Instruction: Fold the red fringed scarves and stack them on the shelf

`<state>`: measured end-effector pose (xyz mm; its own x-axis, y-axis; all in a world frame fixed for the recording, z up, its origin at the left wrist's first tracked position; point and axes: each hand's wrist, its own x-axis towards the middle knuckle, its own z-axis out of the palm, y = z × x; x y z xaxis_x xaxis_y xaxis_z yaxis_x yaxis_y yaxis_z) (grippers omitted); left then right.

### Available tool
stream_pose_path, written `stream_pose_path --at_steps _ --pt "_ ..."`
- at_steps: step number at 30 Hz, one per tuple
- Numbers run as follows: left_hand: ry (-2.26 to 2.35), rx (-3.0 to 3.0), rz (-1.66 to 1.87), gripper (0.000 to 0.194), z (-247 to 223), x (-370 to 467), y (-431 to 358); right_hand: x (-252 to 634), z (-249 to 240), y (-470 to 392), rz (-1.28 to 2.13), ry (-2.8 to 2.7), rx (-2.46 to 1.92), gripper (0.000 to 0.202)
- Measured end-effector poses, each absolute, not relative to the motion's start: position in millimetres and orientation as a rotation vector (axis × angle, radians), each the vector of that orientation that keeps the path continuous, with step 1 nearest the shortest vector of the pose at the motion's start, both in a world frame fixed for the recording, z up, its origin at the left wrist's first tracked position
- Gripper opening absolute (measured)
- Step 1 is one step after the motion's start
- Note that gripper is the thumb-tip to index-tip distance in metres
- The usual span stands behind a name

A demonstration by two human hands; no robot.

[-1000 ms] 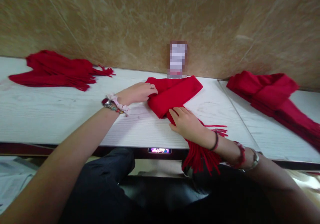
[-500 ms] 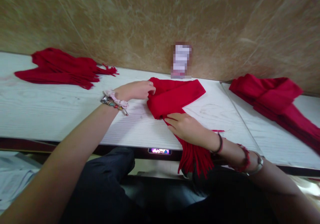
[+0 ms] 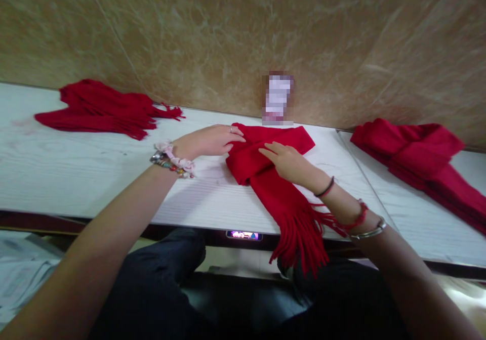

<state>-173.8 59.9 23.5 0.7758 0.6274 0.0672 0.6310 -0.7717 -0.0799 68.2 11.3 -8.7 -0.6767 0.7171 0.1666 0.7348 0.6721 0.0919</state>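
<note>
Left hand (image 3: 220,140) and right hand (image 3: 290,162) at center, fingers slightly parted, over folded red fringed scarf (image 3: 261,153), grip undeterminable.

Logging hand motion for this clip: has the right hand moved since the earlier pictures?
Yes, the right hand has moved toward the marbled wall, from the lower fold of the middle red scarf to over its folded part.

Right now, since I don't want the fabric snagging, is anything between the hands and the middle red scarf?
Nothing visible is. The left hand touches the middle scarf at its edge; the right hand is over its folded part. The left scarf and right scarf lie apart.
</note>
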Motion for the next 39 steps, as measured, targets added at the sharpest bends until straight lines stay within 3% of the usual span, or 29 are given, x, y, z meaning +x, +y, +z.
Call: stream_pose_path --at_steps 6,10,14,19,28,33,36,39 --pt "-0.718 -3.002 0.056 0.043 29 -141 5 119 -17 50 -0.276 -2.904 -1.272 0.061" --pt "-0.793 -2.960 0.153 0.054 12 -121 -11 122 -24 54 -0.268 -2.949 -1.124 0.057" --pt "-0.858 -2.784 0.073 0.043 -3 -106 -15 122 -21 53 -0.211 -2.967 -1.075 0.057" --pt "-0.940 -2.715 0.090 0.049 -13 -103 -17 124 -20 56 -0.177 -2.947 -1.053 0.054" --pt "-1.316 -2.747 0.355 0.063 0 -105 -30 133 -30 64 -0.177 -2.901 -1.062 0.057" --pt "-1.140 -2.961 0.509 0.068 19 -119 -16 130 -26 59 -0.186 -2.892 -1.105 0.055" --pt "-0.996 -3.044 0.339 0.070 34 -142 13 124 -22 51 -0.193 -2.847 -1.086 0.059" --pt "-1.151 -2.858 0.132 0.067 34 -166 42 116 -21 41 -0.126 -2.852 -0.967 0.063"
